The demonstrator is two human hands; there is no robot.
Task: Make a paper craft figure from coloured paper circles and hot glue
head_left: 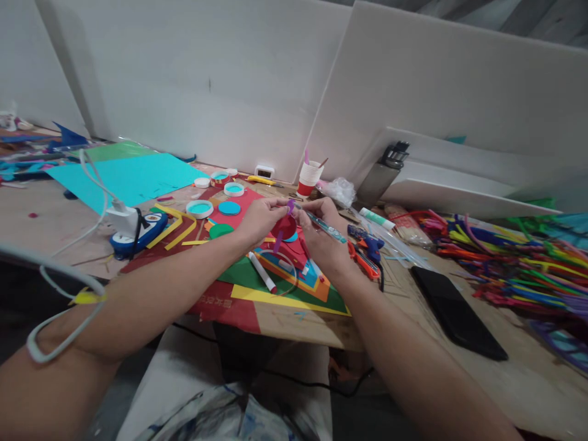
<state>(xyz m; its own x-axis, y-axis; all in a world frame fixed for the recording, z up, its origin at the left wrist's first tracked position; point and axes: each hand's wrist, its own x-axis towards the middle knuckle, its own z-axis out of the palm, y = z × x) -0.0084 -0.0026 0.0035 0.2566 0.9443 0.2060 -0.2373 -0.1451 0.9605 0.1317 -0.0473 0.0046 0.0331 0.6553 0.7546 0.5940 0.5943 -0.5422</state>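
Above the papers at the table's middle, my left hand [264, 218] pinches a small purple paper piece [291, 207] at its fingertips. My right hand [327, 240] grips a pen with a pale blue patterned barrel [327, 229], its tip end turned toward that piece. Both hands' fingertips nearly meet. A dark red disc [285, 228] shows just below them, with a purple strip [278, 244] hanging across its lower edge. Whether these join the piece in my fingers I cannot make out. Beneath lie layered coloured sheets and a white marker with a red end [263, 273].
Round lids [199, 209] and blue and green discs lie left of my hands, near a blue power strip [138, 234]. To the right are an orange cutter [365, 262], a blue glue gun [371, 244], a black phone [454, 312] and bundled pipe cleaners [519, 263]. A paper cup [309, 179] stands behind.
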